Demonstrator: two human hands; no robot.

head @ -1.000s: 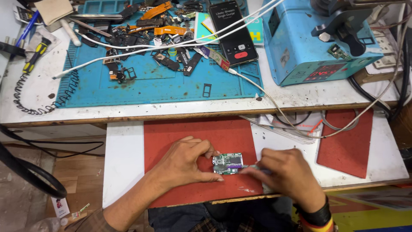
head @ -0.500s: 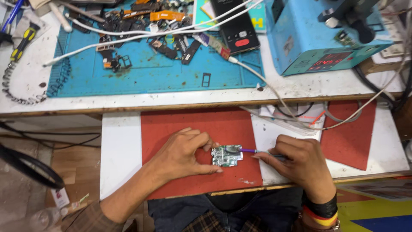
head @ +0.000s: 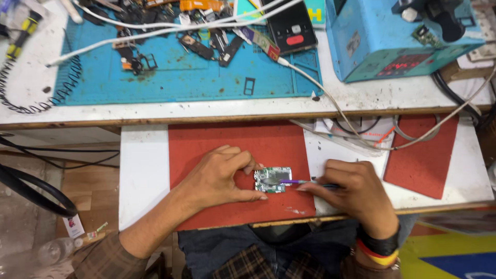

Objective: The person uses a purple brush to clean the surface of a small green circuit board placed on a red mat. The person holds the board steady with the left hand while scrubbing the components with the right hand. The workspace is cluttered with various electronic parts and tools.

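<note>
Board pinned, tool tip on it

The board (head: pixel 273 179) is pinched by the left fingers (head: pixel 248 168) on the red mat (head: pixel 206 142); a thin tool (head: pixel 302 182) is gripped closed in the right hand (head: pixel 351 188). If pressed hard, the tip could slip and scratch parts, or the board could slide off the bench (head: pixel 142 165).

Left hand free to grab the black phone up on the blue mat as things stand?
Probably not: the left hand is pinning the small circuit board on the red mat, and the black phone lies on the far shelf.
</note>
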